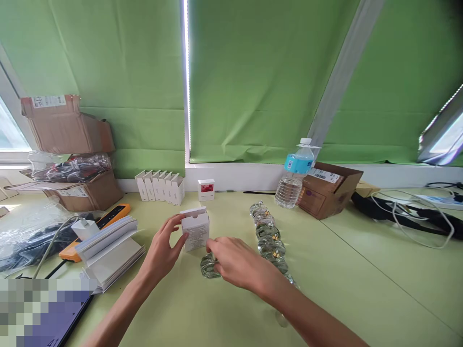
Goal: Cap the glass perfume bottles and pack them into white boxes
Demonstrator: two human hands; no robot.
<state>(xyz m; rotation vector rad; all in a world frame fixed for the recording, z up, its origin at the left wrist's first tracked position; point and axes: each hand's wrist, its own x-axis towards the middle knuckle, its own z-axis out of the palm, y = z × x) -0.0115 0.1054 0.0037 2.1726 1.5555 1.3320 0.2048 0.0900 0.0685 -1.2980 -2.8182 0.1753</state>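
Observation:
A small white carton (pixel 196 234) with printed text stands upright on the table, its top flap raised. The fingers and thumb of my left hand (pixel 163 246) are closed round its left side. Just right of the carton, my right hand (pixel 235 260) has its fingers curled over a shiny, see-through coiled bundle (pixel 209 266) lying on the table. Part of that bundle is hidden under the fingers. Farther right, a row of similar coiled bundles (pixel 269 236) stretches toward me, some with small gold-coloured bits; my right forearm covers its near end.
Several open white cartons (pixel 159 188) stand at the back, beside a closed carton with a red picture (pixel 206 190). A water bottle (pixel 294 173) leans by a brown box (pixel 325 190). Flattened white cartons (pixel 112 255), an orange power strip (pixel 94 233) and a screen (pixel 54 318) lie left.

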